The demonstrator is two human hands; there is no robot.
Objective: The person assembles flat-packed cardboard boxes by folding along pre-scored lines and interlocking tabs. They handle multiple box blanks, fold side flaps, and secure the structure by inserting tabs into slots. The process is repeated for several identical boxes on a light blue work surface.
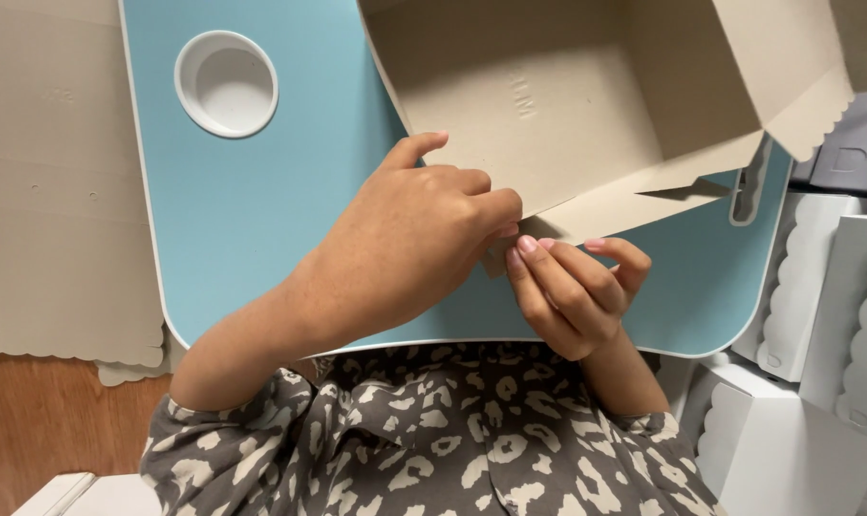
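1. We see the left hand (424, 229) clenched on the near corner of a half-folded cardboard box (557, 105), thumb raised along the box's left wall, fingers curled and pinching the corner where a small tab sticks out below
2. The right hand (577, 291) meets it from below, its fingertips (527, 246) pressed against the same corner tab, gripping the cardboard between them; the remaining fingers curl loosely toward the palm
3. The box lies open, its grey-brown inside facing us, over the far right part of a light blue lap table (233, 248); its near wall leans outward, and a scalloped flap (815, 105) hangs past the table's right edge
4. A round white cup recess (226, 84) sits near the table's far left corner, well apart from both hands
5. Flat cardboard sheets (56, 191) with scalloped edges lie on the wooden floor (32, 420) beyond the table's left edge
6. Folded white boxes (815, 334) with scalloped trim stand stacked just beyond the right edge
7. Sleeves in a grey animal print (424, 440) fill the near edge of the view
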